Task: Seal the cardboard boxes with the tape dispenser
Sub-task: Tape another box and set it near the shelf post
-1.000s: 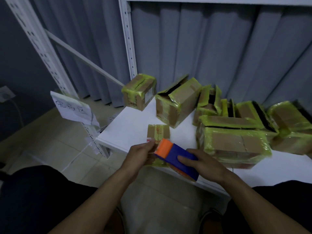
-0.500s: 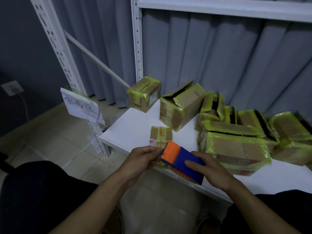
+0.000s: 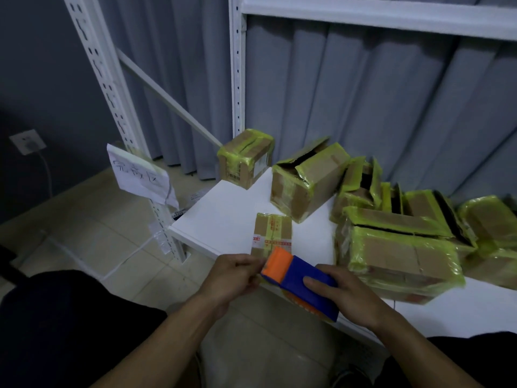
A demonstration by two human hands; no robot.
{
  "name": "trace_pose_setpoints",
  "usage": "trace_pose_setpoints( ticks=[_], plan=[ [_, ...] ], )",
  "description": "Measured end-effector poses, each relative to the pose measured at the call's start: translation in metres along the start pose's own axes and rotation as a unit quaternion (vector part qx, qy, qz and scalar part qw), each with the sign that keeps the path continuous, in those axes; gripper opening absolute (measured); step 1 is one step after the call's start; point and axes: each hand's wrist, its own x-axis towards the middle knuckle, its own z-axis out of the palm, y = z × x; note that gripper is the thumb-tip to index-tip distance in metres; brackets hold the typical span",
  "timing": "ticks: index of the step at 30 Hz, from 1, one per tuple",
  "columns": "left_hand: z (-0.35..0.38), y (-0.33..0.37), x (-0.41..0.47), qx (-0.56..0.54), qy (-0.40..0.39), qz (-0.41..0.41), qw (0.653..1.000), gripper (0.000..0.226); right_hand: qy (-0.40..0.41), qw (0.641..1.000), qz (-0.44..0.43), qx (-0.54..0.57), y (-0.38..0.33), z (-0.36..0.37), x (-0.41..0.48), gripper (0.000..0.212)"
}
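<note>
Just nearer than small box (image 3: 272, 233), at counter (image 3: 223, 219) edge: tape dispenser (image 3: 296, 278), blue w/ orange end. Right grip (image 3: 349, 298) curled over blue body. Left grip (image 3: 232, 275) pinched at orange end, poss. on tape tail. Beyond & right of small box: yellow-taped boxes (image 3: 397, 253), some flaps open.

Left forearm (image 3: 167, 340) and right forearm (image 3: 419, 348) reach forward and converge. Left hand (image 3: 235, 275), fingers curled, pinches the orange end of the dispenser (image 3: 302, 278). Right hand (image 3: 344, 295) grips its blue body from the side, fingers laid over the top.
</note>
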Motion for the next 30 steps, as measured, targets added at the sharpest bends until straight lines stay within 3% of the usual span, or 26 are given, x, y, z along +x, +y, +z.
trace_pose_setpoints(
  ticks=[6,11,15,19,30],
  plan=[
    [-0.011,-0.006,0.017,0.022,0.028,0.016,0.999,0.008,-0.002,0.998,0.005,-0.067,-0.002,0.001,0.010,0.031],
    [-0.047,-0.010,0.036,-0.013,0.108,0.017,0.994,0.005,0.009,0.988,0.036,-0.152,0.003,-0.015,0.012,0.049],
    [-0.047,-0.023,0.047,-0.009,0.108,0.033,0.994,0.008,0.048,0.974,0.050,-0.217,-0.001,-0.015,0.015,0.045],
    [-0.036,-0.057,0.055,-0.009,0.182,0.054,0.982,0.011,0.071,0.955,0.062,-0.280,-0.003,-0.001,0.026,0.055],
    [-0.033,-0.095,0.083,-0.011,0.263,0.033,0.964,0.020,0.072,0.879,0.097,-0.461,-0.003,0.031,0.066,0.061]
  ],
)
